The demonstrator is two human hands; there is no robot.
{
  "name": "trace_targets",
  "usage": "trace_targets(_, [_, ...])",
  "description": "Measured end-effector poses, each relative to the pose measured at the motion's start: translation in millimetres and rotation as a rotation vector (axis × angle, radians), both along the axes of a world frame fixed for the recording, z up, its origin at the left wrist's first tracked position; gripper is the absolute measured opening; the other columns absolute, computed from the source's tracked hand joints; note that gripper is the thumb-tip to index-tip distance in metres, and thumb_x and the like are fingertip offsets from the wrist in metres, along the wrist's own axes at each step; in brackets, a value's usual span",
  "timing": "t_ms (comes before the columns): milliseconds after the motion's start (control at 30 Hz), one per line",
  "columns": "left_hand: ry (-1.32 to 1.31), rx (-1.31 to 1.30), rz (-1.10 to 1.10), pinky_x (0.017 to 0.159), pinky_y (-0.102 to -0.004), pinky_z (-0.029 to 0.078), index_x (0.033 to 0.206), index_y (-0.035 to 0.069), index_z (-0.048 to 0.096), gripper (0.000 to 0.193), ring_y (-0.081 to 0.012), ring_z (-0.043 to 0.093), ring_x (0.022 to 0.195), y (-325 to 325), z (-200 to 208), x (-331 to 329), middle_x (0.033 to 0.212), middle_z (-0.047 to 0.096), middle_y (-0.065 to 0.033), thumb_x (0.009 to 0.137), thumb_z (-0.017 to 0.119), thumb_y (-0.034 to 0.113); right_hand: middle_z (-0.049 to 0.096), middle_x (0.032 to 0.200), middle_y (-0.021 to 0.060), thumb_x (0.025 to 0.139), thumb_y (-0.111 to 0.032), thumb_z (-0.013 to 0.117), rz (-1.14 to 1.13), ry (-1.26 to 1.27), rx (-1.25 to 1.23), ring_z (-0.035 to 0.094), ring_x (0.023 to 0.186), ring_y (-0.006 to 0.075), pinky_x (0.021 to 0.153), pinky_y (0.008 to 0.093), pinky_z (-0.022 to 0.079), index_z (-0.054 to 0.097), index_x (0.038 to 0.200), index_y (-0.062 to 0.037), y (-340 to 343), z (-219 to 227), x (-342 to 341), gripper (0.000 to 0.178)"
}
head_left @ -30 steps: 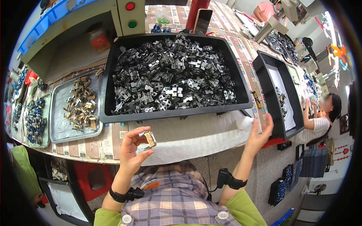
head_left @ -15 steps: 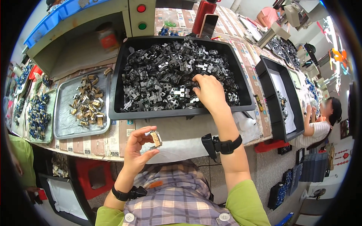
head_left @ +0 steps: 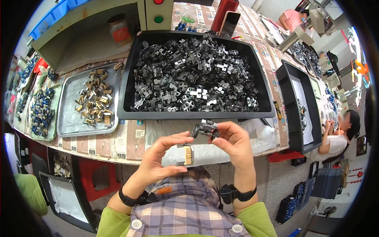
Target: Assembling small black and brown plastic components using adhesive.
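My left hand (head_left: 157,161) is closed, with a small metal part with a tan, ridged block (head_left: 188,155) between its thumb and fingers. Just above and to the right of that part, my right hand (head_left: 238,145) pinches a small black wheeled chassis (head_left: 207,128) with grey metal pieces on top. The chassis is close to the left fingertips; whether they touch it I cannot tell. Both hands are in front of a big black bin (head_left: 197,115), heaped with similar wheeled chassis (head_left: 181,85).
Left of the bin, a metal tray (head_left: 67,118) holds tan-and-metal parts (head_left: 96,94). Farther left is a green tray (head_left: 59,93) of blue parts. A metal housing with buttons (head_left: 158,19), a phone (head_left: 229,24) and a red bottle (head_left: 224,14) stand behind. Co-workers sit at right.
My right hand has come out of the bin toward me with a chassis in its fingers. My left hand has moved right and slightly down, still holding the tan part; the two hands are now close together.
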State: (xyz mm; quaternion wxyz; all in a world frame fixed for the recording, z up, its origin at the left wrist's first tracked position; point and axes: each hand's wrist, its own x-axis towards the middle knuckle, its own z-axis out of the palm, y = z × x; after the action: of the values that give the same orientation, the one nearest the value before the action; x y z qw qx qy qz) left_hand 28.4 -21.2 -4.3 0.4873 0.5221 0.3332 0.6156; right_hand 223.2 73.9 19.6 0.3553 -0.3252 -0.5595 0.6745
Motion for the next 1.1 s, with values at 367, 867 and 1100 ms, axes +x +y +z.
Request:
trace_targets(367, [-0.123,-0.109,-0.037,0.103,-0.0417,0.024,0.112,0.002,0.043,0.052,-0.0305,0.03,0.126,-2.5,-6.6,-0.9,0.12,0.048,-0.0158,0.068,0.072,0.007,0.06,0.084,0.008,0.073,-0.001,0.066,-0.156,-0.23,0.296,0.06,0.076,0.011,0.069,0.0231,0.047,0.05,0.096,-0.0005,-40.4,-19.1,-20.9,0.028])
trace_targets(867, [-0.201,-0.148,0.015,0.098,-0.0414,0.031,0.112,0.003,0.045,0.056,-0.0296,0.037,0.122,-0.9,-4.9,-8.8,0.113,0.053,-0.0168,0.066,0.075,0.015,0.054,0.086,0.0039,0.083,-0.006,0.055,-0.032,0.152,-0.252,0.055,0.077,0.0092,0.066,0.0238,0.049,0.047,0.097,-0.0014,-32.3,-23.9,-17.2,0.017])
trace_targets(1100, [-0.091,-0.187,-0.193,0.096,-0.0377,0.036,0.115,0.002,0.045,0.053,-0.0248,0.044,0.115,-1.3,0.5,-8.5,0.118,0.05,-0.0147,0.069,0.07,0.005,0.055,0.086,0.0054,0.083,-0.008,0.055,0.045,0.09,-0.353,0.056,0.065,0.0111,0.061,0.0229,0.048,0.05,0.099,0.0,-28.2,-12.8,-16.0,0.019])
